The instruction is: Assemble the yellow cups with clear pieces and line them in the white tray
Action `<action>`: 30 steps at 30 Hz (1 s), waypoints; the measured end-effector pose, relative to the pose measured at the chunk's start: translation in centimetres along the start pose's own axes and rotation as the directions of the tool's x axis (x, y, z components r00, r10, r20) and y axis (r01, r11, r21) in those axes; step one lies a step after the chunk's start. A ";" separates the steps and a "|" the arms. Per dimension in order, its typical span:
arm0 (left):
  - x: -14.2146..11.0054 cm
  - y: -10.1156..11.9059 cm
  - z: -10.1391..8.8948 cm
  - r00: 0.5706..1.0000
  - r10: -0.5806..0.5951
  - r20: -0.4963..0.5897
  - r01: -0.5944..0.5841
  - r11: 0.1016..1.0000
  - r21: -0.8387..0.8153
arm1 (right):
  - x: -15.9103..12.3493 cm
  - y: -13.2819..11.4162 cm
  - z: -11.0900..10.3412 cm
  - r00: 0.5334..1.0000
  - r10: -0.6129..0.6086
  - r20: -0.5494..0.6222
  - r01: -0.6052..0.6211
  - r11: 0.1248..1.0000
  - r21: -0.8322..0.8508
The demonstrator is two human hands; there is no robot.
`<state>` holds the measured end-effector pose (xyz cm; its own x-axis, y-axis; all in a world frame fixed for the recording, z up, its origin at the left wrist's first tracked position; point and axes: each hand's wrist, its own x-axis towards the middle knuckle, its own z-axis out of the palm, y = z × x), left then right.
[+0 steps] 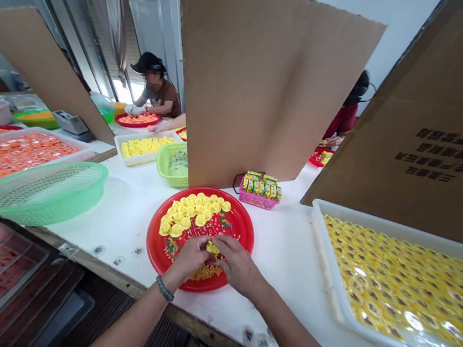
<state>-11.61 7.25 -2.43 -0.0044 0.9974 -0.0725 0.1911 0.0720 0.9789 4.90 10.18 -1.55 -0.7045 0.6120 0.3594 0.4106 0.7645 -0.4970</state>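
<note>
Left hand [192, 255] and right hand [240, 266] both have their fingers pinched on 1 small yellow piece [212, 247], right over the red tray [247, 236]. Loads of yellow cups [189, 211] sit on the tray's far side, pink basket [257, 201] just beyond on the white surface [286, 241].

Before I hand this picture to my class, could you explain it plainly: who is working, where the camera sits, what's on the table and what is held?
There is no machine here, only a person's bare left hand and right hand. The one picture comes from a camera on that person's head, looking forward and down. Their fingers hold a small yellow piece over a round red tray with yellow cups in it. Behind the tray is a pink basket of small packets; to the right, a white tray of yellow pieces. All stand on a white table.
</note>
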 end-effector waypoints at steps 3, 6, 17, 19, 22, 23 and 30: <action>-0.5 0.5 0.2 0.995 -0.041 0.088 0.051 0.993 -0.111 | 0.3 -0.2 -0.1 0.999 0.043 0.002 -0.043 0.999 -0.015; -0.9 1.0 0.1 0.988 -0.076 0.131 0.098 0.981 -0.167 | 0.2 -0.5 -0.2 0.998 0.067 -0.020 -0.067 0.998 -0.020; -0.8 0.0 -1.2 0.977 -0.026 -0.212 0.030 0.999 0.014 | -1.2 0.8 0.0 0.958 0.244 -0.148 -0.232 0.968 0.094; -1.3 0.4 -0.6 0.980 -0.037 -0.198 0.029 0.999 -0.040 | -1.4 0.5 -0.4 0.956 0.247 -0.156 -0.228 0.965 0.128; -2.1 1.1 1.0 0.984 -0.177 0.034 0.177 0.910 -0.375 | -1.8 -0.4 -1.1 0.956 0.235 -0.173 -0.207 0.964 0.167; -2.4 1.3 1.5 0.971 -0.216 0.099 0.237 0.845 -0.480 | -1.9 -0.7 -1.3 0.955 0.237 -0.181 -0.206 0.963 0.176; -3.2 1.5 4.2 0.920 -0.330 0.211 0.365 0.523 -0.770 | -4.3 -1.1 -1.7 0.924 0.258 -0.281 -0.210 0.959 0.189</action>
<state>-7.22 4.08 -1.53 0.1402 0.8918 -0.4302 -0.6576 0.4087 0.6329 8.49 7.08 -1.21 -0.3827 0.8197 0.4263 0.4326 0.5666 -0.7013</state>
